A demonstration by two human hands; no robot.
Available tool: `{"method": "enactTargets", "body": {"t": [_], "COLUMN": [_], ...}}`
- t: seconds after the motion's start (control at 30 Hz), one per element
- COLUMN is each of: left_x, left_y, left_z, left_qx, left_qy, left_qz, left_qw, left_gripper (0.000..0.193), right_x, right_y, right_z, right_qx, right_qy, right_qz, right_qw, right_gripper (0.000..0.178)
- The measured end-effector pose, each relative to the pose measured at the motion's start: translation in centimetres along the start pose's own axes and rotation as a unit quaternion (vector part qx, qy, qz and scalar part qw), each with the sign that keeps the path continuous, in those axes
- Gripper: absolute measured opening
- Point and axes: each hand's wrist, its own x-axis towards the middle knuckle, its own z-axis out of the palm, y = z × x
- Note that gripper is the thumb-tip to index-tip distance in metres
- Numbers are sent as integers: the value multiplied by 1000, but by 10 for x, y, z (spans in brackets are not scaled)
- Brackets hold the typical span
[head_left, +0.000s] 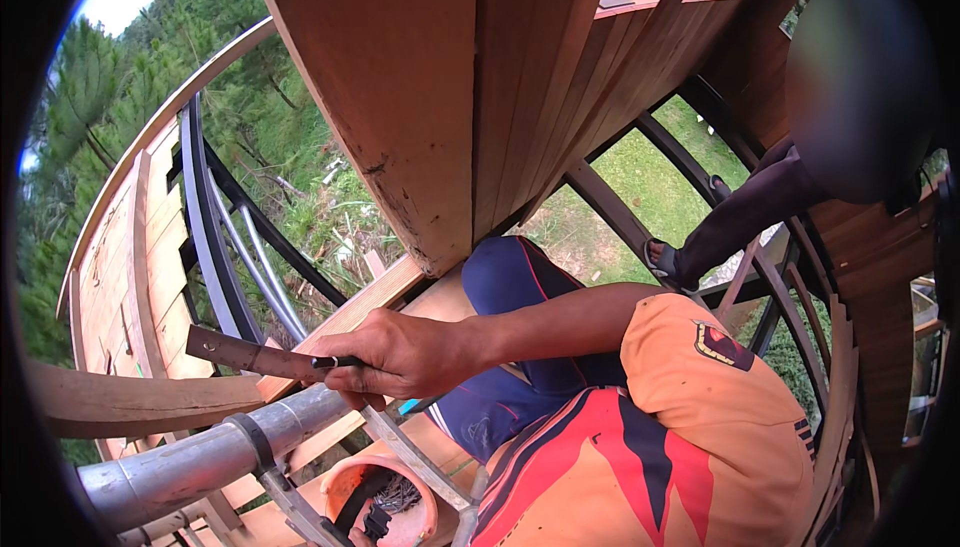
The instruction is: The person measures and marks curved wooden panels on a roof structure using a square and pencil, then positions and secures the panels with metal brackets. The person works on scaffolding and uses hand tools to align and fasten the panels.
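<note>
My right hand [395, 355] is closed around a flat, worn metal strip [245, 352] that looks like a ruler, with a hole near its far end. A slim black pen or marker [338, 361] sticks out between the fingers of the same hand. The strip points left, over a wooden edge board [340, 327] and just above a grey metal pipe [220, 452]. My bent knee [520, 272] in dark blue trousers is beyond the forearm, against a large wooden beam [380, 77]. My left hand cannot be made out.
Below, an orange bucket [425, 507] holds a bunch of nails [398, 495], beside an aluminium ladder-like frame [420, 462]. Another person [745, 212] in dark clothes stands on black metal beams [615, 202] at the right, with grass far beneath. A curved plank wall [165, 257] lies left.
</note>
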Motion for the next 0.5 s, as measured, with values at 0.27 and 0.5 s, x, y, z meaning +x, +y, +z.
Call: {"method": "enactTargets", "body": {"t": [0.27, 0.5], "left_x": [-17, -2], "left_y": [10, 5], "left_z": [-12, 17], "left_qx": [-222, -450], "left_qy": [-22, 199], "left_qz": [-114, 56], "left_qw": [968, 869], "left_gripper": [75, 54], "right_x": [-62, -50], "right_y": [30, 45], "right_z": [21, 58], "right_qx": [99, 37], "right_qy": [84, -13], "right_qz": [106, 37], "right_qw": [986, 999], "right_gripper": [30, 27]}}
